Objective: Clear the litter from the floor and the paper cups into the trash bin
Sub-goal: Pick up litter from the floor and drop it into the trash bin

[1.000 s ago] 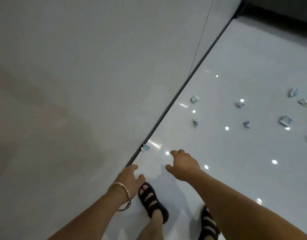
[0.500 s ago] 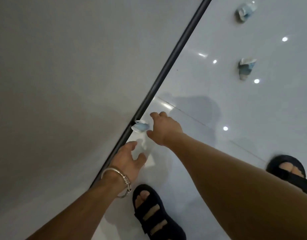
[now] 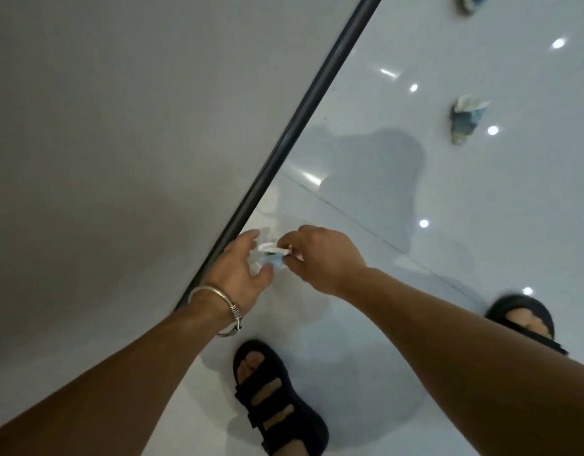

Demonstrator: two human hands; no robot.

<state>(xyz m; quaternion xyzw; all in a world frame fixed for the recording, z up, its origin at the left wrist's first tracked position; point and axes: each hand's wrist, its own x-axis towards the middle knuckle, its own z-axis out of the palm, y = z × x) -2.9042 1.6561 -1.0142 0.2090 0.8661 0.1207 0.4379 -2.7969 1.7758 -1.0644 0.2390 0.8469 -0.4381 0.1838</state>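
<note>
Now your right hand (image 3: 320,258) is pinching the crumpled paper scrap (image 3: 273,256) by the black baseboard (image 3: 294,133), left hand (image 3: 238,268) spreading open beside it; another scrap (image 3: 466,120) is lying well apart on the floor (image 3: 415,324).

Paper scrap (image 3: 271,256) between hands, beside baseboard (image 3: 304,123), on floor (image 3: 382,291)

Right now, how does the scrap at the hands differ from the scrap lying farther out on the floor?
The near scrap is pinched by the right hand beside the black strip, with the left hand open alongside; the far scrap lies untouched on open tile. Both are crumpled blue-and-white paper.
</note>
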